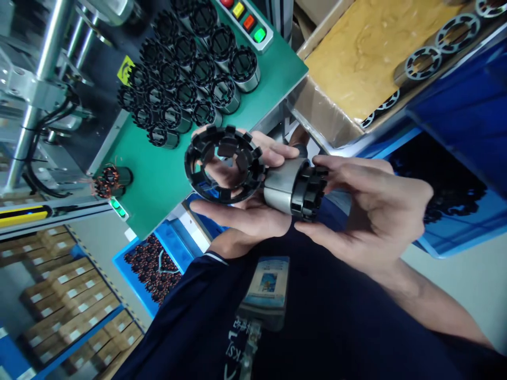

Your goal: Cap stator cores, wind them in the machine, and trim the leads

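Note:
My left hand [257,219] holds a silver metal stator core [282,183] lying sideways by the palm. A loose black slotted plastic ring [193,168] also rests in its fingers, facing the camera. On the core's right end sits another black toothed ring [309,194]. My right hand [376,206] grips that end ring between the thumb below and the fingers above. Whether the ring is fully seated cannot be made out. Both hands are in front of my dark shirt, near the edge of the green worktop [154,195].
Several stator cores with black rings [204,71] stand on the worktop, near a button panel [247,22]. Copper-wound stators [113,181] lie at its left. A cardboard box [328,113] holds bare cores [423,63]. Blue bins hold black parts [455,184] and wound parts [152,269].

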Demonstrator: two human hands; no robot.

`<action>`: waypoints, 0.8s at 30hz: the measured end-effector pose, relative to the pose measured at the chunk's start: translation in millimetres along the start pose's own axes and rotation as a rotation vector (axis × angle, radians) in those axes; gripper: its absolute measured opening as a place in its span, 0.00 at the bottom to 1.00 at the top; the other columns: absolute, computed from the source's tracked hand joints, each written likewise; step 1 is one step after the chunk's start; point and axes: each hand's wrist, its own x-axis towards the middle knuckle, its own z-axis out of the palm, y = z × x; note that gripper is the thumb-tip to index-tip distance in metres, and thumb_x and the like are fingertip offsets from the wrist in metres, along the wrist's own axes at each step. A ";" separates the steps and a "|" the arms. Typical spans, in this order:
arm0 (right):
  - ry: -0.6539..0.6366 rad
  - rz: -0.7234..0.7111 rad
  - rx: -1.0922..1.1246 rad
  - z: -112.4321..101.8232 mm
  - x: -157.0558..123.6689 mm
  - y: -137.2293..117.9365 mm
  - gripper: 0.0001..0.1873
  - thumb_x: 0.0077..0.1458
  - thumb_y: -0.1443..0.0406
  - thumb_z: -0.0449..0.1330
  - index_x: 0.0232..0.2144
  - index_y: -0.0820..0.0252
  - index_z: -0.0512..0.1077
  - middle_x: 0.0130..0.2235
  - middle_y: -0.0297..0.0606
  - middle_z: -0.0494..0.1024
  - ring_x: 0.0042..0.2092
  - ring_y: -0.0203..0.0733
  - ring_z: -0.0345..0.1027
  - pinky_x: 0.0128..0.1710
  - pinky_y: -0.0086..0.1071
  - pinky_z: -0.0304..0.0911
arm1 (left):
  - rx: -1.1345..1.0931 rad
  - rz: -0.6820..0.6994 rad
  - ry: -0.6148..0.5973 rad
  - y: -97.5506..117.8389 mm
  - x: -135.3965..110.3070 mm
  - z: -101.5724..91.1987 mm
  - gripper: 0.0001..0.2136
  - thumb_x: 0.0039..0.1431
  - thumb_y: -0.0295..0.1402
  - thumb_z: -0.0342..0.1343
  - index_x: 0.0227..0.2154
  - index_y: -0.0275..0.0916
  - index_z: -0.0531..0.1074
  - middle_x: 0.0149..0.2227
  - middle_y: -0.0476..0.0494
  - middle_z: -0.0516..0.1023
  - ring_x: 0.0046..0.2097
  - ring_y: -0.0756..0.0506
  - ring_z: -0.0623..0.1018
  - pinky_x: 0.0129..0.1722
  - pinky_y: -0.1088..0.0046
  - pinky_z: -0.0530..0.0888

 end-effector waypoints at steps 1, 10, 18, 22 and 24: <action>-0.013 0.035 0.018 -0.3 1.5 -2.7 0.44 0.55 0.66 0.84 0.72 0.51 0.81 0.60 0.46 0.91 0.60 0.61 0.89 0.46 0.47 0.92 | -0.050 0.132 0.042 -1.8 1.3 6.8 0.19 0.87 0.54 0.40 0.67 0.66 0.72 0.39 0.52 0.83 0.45 0.45 0.89 0.53 0.64 0.87; -0.104 0.168 0.057 -6.1 6.7 -17.6 0.31 0.58 0.59 0.84 0.62 0.38 0.86 0.64 0.39 0.87 0.65 0.61 0.85 0.34 0.43 0.86 | -0.052 0.463 0.195 -14.1 10.3 30.6 0.46 0.73 0.53 -0.02 0.70 0.58 0.61 0.32 0.50 0.68 0.34 0.42 0.79 0.46 0.64 0.85; 0.023 0.265 0.113 2.2 4.4 -21.8 0.41 0.50 0.68 0.83 0.66 0.41 0.85 0.58 0.35 0.92 0.55 0.60 0.89 0.52 0.58 0.90 | -0.209 0.506 0.191 -12.2 18.4 43.1 0.38 0.79 0.59 0.10 0.71 0.59 0.60 0.28 0.51 0.67 0.29 0.40 0.72 0.38 0.64 0.79; 0.016 0.155 0.030 3.0 5.3 -16.4 0.38 0.52 0.67 0.83 0.64 0.42 0.86 0.58 0.35 0.93 0.54 0.59 0.90 0.52 0.57 0.88 | -0.363 0.464 0.343 -4.3 20.7 60.5 0.40 0.81 0.57 0.12 0.72 0.49 0.64 0.24 0.54 0.59 0.25 0.42 0.66 0.28 0.66 0.69; -0.008 0.106 -0.006 1.4 5.1 -14.1 0.39 0.50 0.67 0.83 0.65 0.42 0.86 0.59 0.35 0.92 0.54 0.59 0.90 0.52 0.58 0.88 | -0.358 0.384 0.344 0.6 19.1 62.9 0.43 0.80 0.56 0.10 0.74 0.51 0.65 0.23 0.53 0.56 0.25 0.42 0.66 0.29 0.66 0.69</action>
